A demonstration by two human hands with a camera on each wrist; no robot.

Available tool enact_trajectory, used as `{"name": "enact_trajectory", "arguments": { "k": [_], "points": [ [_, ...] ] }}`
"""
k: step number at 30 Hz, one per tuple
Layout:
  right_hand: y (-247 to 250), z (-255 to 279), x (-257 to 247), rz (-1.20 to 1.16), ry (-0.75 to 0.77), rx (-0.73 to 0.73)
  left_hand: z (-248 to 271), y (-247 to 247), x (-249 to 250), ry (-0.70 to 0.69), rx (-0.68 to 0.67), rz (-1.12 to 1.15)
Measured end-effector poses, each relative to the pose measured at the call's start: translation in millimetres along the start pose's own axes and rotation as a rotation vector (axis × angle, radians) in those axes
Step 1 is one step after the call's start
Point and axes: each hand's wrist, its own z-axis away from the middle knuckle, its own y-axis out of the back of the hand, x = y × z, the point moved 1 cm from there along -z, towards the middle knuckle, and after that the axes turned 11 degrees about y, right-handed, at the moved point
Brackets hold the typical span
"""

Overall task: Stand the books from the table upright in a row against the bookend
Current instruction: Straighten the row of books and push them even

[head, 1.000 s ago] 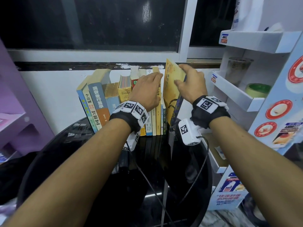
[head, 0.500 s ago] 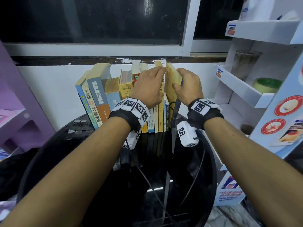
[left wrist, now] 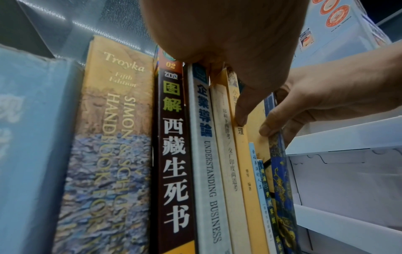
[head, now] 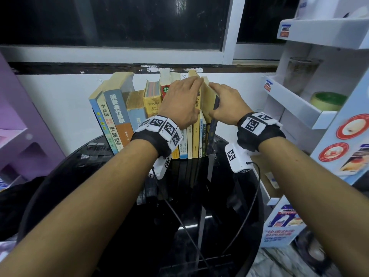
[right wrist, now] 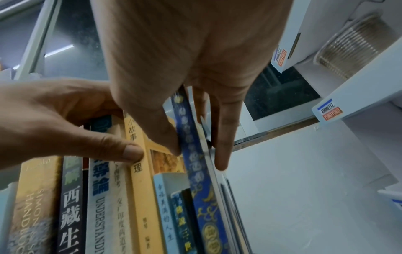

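A row of upright books (head: 153,116) stands on the round black table (head: 111,168) against the white wall. My left hand (head: 179,100) lies over the tops of the middle books, its thumb (left wrist: 240,118) pressing the spine of a yellow book (left wrist: 245,163). My right hand (head: 225,102) pinches the blue-spined book (right wrist: 202,180) at the right end of the row, thumb on its left side and fingers on its right. That book (head: 212,134) stands upright against its neighbours. A thin grey plate (right wrist: 226,197) runs along its right side; whether it is the bookend is unclear.
A white display rack (head: 295,104) with a glass (head: 301,74) and a green-lidded jar (head: 327,98) stands close on the right. A purple shelf unit (head: 18,132) is on the left. Camera cables (head: 245,206) trail over the table's near half.
The right hand has swung the tilted book upright and lowered it into the right end of the row. The left hand has stayed on the book tops.
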Motion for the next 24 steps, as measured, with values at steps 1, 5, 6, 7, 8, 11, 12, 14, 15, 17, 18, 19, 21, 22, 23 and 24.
{"name": "enact_trajectory", "arguments": {
  "k": [1,5,6,7,8,11,12,14,15,17,18,19,21,22,23,24],
  "points": [
    [1,1,1,0.026,0.014,-0.031,0,0,0,0.002,-0.001,0.0],
    [-3,-4,1,0.076,0.04,-0.079,0,2,2,0.008,0.003,0.011],
    [-4,-6,0,0.079,0.042,-0.084,1,2,2,0.007,0.006,0.013],
    [-5,-7,0,0.081,0.041,-0.09,1,2,2,0.005,0.008,0.012],
    [-7,-7,0,0.085,0.042,-0.096,1,2,3,0.003,0.009,0.011],
    [-11,-7,1,0.094,0.042,-0.097,0,1,3,0.003,0.017,0.013],
    [-12,-8,1,0.095,0.038,-0.094,-1,1,3,0.002,0.019,0.015],
    [-13,-10,3,0.092,0.037,-0.091,-1,2,2,0.002,0.019,0.018],
    [-13,-10,3,0.091,0.041,-0.092,-1,2,2,0.0,0.018,0.02],
    [-13,-12,4,0.077,0.051,-0.098,-1,3,2,-0.003,0.016,0.024],
    [-14,-13,5,0.064,0.05,-0.108,-1,3,2,-0.004,0.015,0.028],
    [-13,-14,5,0.055,0.053,-0.125,-1,4,2,-0.004,0.014,0.032],
    [-12,-13,5,0.058,0.057,-0.161,-1,3,2,-0.003,0.017,0.037],
    [-12,-13,5,0.066,0.059,-0.167,-1,3,2,-0.003,0.019,0.038],
    [-12,-13,5,0.07,0.059,-0.163,-1,3,2,-0.002,0.021,0.039],
    [-12,-12,6,0.072,0.056,-0.154,-1,2,2,-0.002,0.021,0.041]
  ]
}}
